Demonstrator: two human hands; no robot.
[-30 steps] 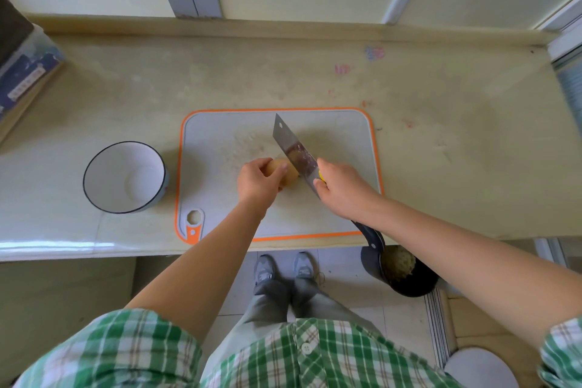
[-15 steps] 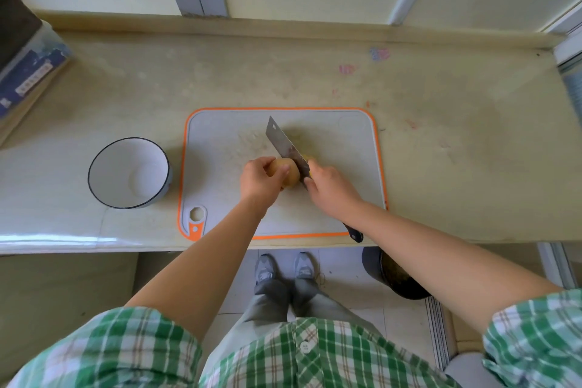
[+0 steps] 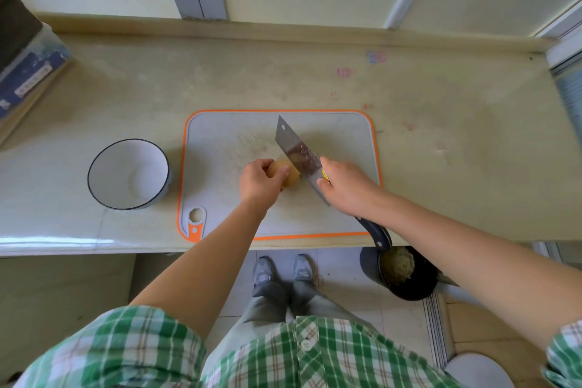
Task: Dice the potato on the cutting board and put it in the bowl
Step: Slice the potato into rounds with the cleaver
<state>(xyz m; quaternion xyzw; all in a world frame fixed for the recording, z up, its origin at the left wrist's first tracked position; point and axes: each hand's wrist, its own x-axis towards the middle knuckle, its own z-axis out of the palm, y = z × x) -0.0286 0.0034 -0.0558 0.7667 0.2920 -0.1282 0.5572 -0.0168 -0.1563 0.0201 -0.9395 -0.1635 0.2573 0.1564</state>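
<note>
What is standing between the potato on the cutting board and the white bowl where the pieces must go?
Nothing visible except the left hand holding the potato from the bowl's side. Past it lie bare cutting board and counter up to the bowl, which looks empty.

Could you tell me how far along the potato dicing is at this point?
Nothing looks finished: the bowl is empty and no diced pieces lie on the cutting board. In hand: the left hand steadies the potato while the right hand holds the knife against it. Left to do: slicing, dicing and moving the pieces to the bowl.
</note>
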